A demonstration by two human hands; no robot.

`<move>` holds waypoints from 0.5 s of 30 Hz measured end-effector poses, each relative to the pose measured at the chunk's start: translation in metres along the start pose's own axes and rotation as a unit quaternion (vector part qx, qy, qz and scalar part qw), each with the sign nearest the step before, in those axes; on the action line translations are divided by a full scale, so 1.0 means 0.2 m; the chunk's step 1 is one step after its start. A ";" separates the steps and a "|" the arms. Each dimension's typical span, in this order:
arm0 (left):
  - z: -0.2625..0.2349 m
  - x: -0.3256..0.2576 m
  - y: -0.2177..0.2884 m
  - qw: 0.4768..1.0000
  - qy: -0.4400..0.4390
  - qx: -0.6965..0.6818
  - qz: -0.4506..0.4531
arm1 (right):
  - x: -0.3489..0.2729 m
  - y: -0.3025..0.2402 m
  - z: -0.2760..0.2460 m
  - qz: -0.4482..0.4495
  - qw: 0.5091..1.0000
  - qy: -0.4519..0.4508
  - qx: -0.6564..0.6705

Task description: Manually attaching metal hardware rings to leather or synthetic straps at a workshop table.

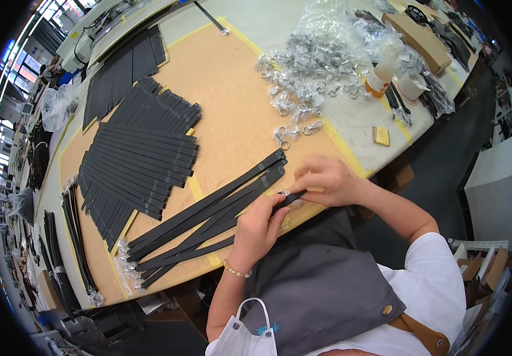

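Black strap [295, 197]: at the near side of the bench [356, 115], its short visible length stretching between the two hands.
Left hand [260, 222]: thumb and fingers pinching the strap, palm side largely hidden.
Right hand [328, 181]: slightly blurred, its fingertips pinching the strap just right of the left hand; their exact hold cannot be told.
Metal ring [284, 193]: shiny, at the left hand's fingertips; how it sits on the strap cannot be told.
Loose straps [208, 216]: several black ones, lying slantwise just left of the hands, overlapping, their left ends in clear plastic.
Fanned straps [137, 154]: black, side by side in overlapping layers on the tan board [226, 77], farther left.
Strap bundle [78, 243]: black, at the far left, near its board's edge.
Metal clips [312, 62]: a heap wrapped in clear plastic, on the far side, beyond the right hand.
Bottle [378, 80]: orange-based, right of the heap.
Yellow block [381, 136]: flat, nearer than the bottle, near the bench's right edge.
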State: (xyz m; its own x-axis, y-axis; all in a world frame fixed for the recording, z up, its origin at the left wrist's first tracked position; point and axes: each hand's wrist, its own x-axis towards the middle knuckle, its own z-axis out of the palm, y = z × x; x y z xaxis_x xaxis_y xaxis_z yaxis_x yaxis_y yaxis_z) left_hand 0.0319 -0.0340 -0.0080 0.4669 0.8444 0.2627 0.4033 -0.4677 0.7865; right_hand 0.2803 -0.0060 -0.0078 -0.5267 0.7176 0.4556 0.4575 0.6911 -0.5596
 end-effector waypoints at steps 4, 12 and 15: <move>0.01 0.01 -0.02 0.998 0.036 -0.033 -0.050 | 0.23 0.29 -0.04 -0.024 0.999 0.021 -0.043; 0.00 0.01 -0.04 0.995 0.079 -0.046 -0.025 | 0.25 0.46 -0.10 0.027 0.980 -0.167 -0.107; -0.02 0.02 -0.05 0.997 0.067 -0.040 -0.009 | 0.19 0.45 -0.12 0.055 0.982 -0.135 -0.119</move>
State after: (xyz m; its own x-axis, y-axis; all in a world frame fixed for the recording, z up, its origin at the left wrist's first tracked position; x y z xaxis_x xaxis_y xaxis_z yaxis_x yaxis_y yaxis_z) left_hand 0.0270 -0.0251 -0.0124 0.3496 0.8819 0.3162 0.3446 -0.4349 0.8319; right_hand 0.3179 0.0853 -0.0237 -0.6211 0.7619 0.1835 0.6599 0.6347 -0.4021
